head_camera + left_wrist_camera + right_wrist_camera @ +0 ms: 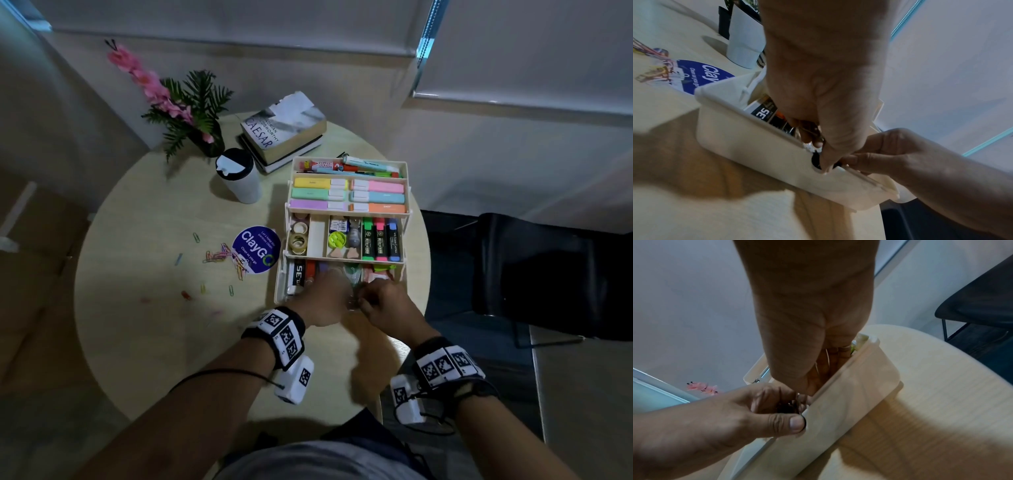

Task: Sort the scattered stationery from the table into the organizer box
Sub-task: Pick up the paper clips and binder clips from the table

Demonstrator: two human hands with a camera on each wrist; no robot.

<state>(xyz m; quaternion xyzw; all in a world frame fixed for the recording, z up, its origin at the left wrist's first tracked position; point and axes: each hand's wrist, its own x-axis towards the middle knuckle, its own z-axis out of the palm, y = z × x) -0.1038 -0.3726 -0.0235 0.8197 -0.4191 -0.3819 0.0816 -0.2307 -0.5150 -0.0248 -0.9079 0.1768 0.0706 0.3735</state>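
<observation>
The cream tiered organizer box (pixel 342 257) stands open on the round table, filled with highlighters, markers and tape. Both hands meet at its front bottom tier. My left hand (pixel 325 298) pinches a small clear case with dark contents (pixel 352 301) at the notch in the box's front wall (pixel 756 146). In the right wrist view the dark contents (pixel 787 408) sit between the left thumb and fingers. My right hand (pixel 376 301) curls its fingers onto the same case from the right, just inside the front wall (pixel 849 394). Coloured paper clips (pixel 219 255) lie scattered on the table to the left.
A round blue ClayGo sticker (pixel 257 250) lies beside the box. A white cup with a black lid (pixel 239 174), stacked books (pixel 284 130) and a vase of pink flowers (pixel 191 109) stand at the back. A dark chair (pixel 548 274) is to the right of the table.
</observation>
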